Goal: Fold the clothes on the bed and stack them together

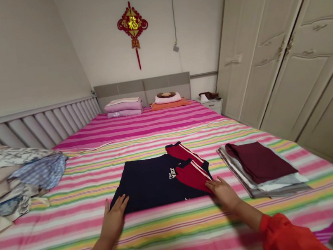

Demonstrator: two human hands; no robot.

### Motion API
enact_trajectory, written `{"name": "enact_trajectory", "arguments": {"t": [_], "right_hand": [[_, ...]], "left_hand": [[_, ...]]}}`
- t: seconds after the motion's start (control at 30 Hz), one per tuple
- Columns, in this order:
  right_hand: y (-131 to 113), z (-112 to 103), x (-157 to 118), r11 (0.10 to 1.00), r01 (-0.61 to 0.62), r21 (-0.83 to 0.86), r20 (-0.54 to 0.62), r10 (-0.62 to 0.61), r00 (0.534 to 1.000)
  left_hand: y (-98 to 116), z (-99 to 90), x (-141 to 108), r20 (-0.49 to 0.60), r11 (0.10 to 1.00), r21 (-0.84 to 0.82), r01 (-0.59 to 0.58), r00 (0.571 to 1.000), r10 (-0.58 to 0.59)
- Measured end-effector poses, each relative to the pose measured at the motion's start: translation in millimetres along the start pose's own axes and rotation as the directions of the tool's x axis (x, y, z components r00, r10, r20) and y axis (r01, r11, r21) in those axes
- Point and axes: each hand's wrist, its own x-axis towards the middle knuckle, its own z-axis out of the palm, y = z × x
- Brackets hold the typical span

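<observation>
A navy and red shirt [153, 182] lies partly folded on the striped bedspread [158, 235], its red shoulder parts with white stripes pointing right. White lettering shows on its navy front. My left hand [115, 216] rests at the shirt's near left corner, palm down, fingers spread. At the near right corner, my right hand [223, 193] touches the red part with its fingers extended. Neither hand is visibly gripping cloth.
To the right sits a stack of folded clothes [262, 163], maroon on top. A loose clothing pile [14, 177] lies at the left. Folded bedding [123, 106] is by the headboard [120, 90]. A wardrobe [293, 51] stands at the right.
</observation>
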Motion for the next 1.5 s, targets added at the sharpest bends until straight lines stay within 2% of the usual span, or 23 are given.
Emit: {"name": "enact_trajectory", "arguments": {"t": [0.07, 0.13, 0.2, 0.27, 0.3, 0.37, 0.47, 0.53, 0.6, 0.67, 0.77, 0.87, 0.93, 1.03, 1.1, 1.17, 1.3, 1.37, 1.43, 1.5], "right_hand": [[2.7, 6.0, -27.9, 0.999, 0.048, 0.002, -0.021, -0.048, 0.999], [5.5, 13.8, -55.9, 0.998, 0.063, 0.017, -0.012, -0.063, 0.998], [5.5, 16.8, -76.3, 0.999, 0.033, 0.04, 0.052, -0.035, 0.998], [-1.4, 10.7, -84.3, 0.997, -0.029, 0.065, 0.138, 0.02, 0.99], [-8.7, 4.4, -83.4, 0.995, -0.048, 0.084, 0.166, 0.033, 0.986], [-31.9, -10.4, -73.4, 0.987, -0.016, 0.158, 0.16, -0.01, 0.987], [-76.8, -22.5, -45.5, 0.947, 0.155, 0.281, 0.023, -0.168, 0.986], [-96.5, -16.1, -23.8, 0.929, 0.222, 0.295, -0.058, -0.214, 0.975], [-94.9, 0.7, -5.0, 0.944, 0.197, 0.264, -0.084, -0.181, 0.98], [-71.0, 21.2, 5.4, 0.969, 0.103, 0.226, -0.073, -0.089, 0.993], [-18.5, 43.0, 2.5, 0.972, -0.077, 0.224, -0.139, 0.11, 0.984], [11.3, 45.1, -4.4, 0.924, -0.264, 0.276, -0.295, 0.342, 0.892], [10.6, 39.0, -1.1, 0.89, -0.36, 0.28, -0.325, 0.441, 0.837], [-5.2, 27.6, 11.7, 0.852, -0.474, 0.222, -0.229, 0.518, 0.824], [-12.6, 21.6, 17.4, 0.836, -0.512, 0.199, -0.162, 0.543, 0.824], [-12.4, 17.1, 17.3, 0.827, -0.525, 0.201, -0.148, 0.556, 0.818], [-1.0, 11.6, 6.5, 0.758, -0.63, 0.167, -0.108, 0.649, 0.753], [-3.6, 10.4, 2.2, 0.739, -0.658, 0.144, -0.149, 0.673, 0.724], [-18.3, 11.4, 1.0, 0.814, -0.562, 0.149, -0.284, 0.58, 0.764], [-42.7, 15.8, 2.4, 0.943, -0.307, 0.127, -0.382, 0.332, 0.862]], "left_hand": [[-7.1, 6.3, -28.0, -0.004, 0.999, 0.014, -0.044, 0.999, 0.044], [-13.9, 16.9, -57.2, 0.038, 0.997, 0.044, -0.056, 0.998, 0.054], [-16.8, 26.9, -79.4, 0.101, 0.996, 0.085, -0.028, 0.995, 0.019], [-9.8, 31.6, -88.2, 0.154, 0.992, 0.117, 0.05, 0.986, -0.068], [-0.6, 31.6, -87.0, 0.173, 0.991, 0.11, 0.08, 0.98, -0.099], [31.1, 29.1, -75.0, 0.198, 0.998, 0.036, 0.058, 0.978, -0.064], [99.7, 30.0, -43.9, 0.125, 0.98, -0.11, -0.166, 0.976, 0.179], [138.9, 37.7, -24.1, 0.063, 0.944, -0.135, -0.301, 0.948, 0.311], [155.9, 48.2, -11.2, 0.048, 0.924, -0.126, -0.362, 0.928, 0.37], [146.8, 57.4, -6.0, 0.045, 0.935, -0.094, -0.342, 0.937, 0.348], [106.3, 63.9, -6.4, -0.018, 0.98, -0.021, -0.197, 0.98, 0.196], [78.0, 63.2, -8.8, -0.067, 0.995, 0.019, -0.097, 0.993, 0.098], [76.6, 60.7, -9.6, -0.068, 0.997, 0.026, -0.07, 0.995, 0.071], [86.9, 56.2, -8.9, -0.058, 0.999, 0.036, -0.031, 0.998, 0.033], [91.6, 53.4, -7.9, -0.03, 0.999, 0.038, -0.026, 0.999, 0.027], [91.8, 51.2, -7.4, 0.002, 0.999, 0.035, -0.021, 1.0, 0.021], [88.0, 50.6, -7.4, -0.011, 1.0, 0.022, -0.003, 1.0, 0.003], [91.9, 53.4, -7.6, -0.049, 0.999, 0.017, 0.029, 0.998, -0.028], [105.0, 58.4, -8.1, -0.095, 0.999, 0.009, 0.042, 0.995, -0.041], [127.6, 65.2, -8.7, -0.13, 0.999, -0.005, -0.049, 0.99, 0.048]]}}
